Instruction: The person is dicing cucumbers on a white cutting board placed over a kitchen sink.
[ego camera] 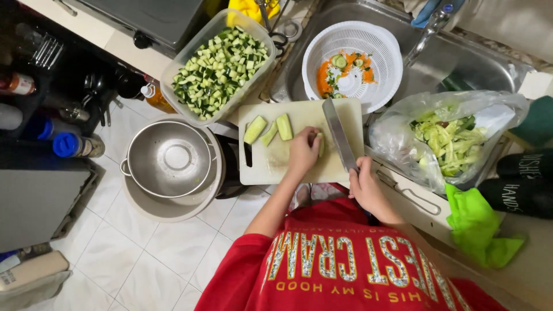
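Looking down from the head camera, I see my left hand [303, 151] pressing a mostly hidden cucumber piece [321, 144] onto the cutting board [271, 167], while my right hand [364, 185] grips the knife [340, 135], its handle concealed.

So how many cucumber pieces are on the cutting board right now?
4 that I can see: three long pieces lie side by side at the far left of the cutting board, and one sits under the left hand. That hand may hide more.
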